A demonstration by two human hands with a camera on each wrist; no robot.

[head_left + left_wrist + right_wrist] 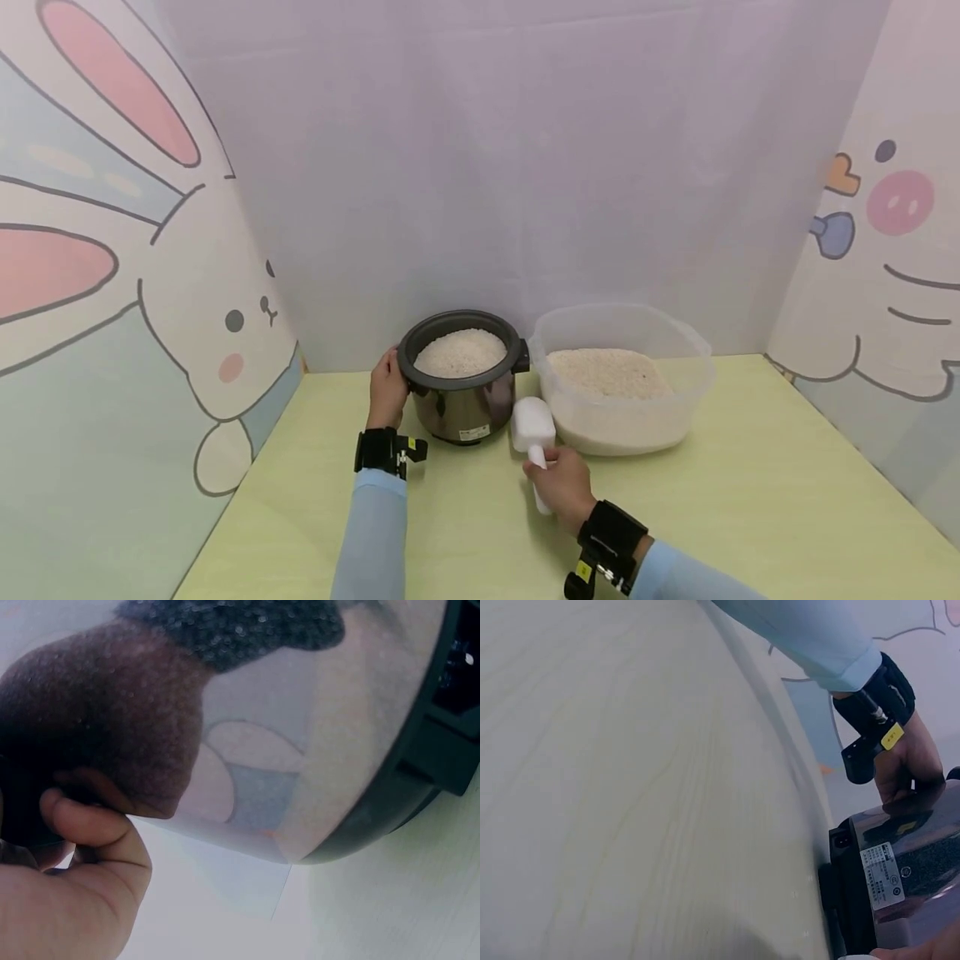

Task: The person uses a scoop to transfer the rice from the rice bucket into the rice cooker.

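Left hand is gripping the rice cooker side, black wrist strap and blue sleeve above it, pale wooden table is filling the left.

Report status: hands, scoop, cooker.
Left hand grips rice cooker side. Right hand holds white scoop by handle, low between cooker and rice tub. Nothing blocking.
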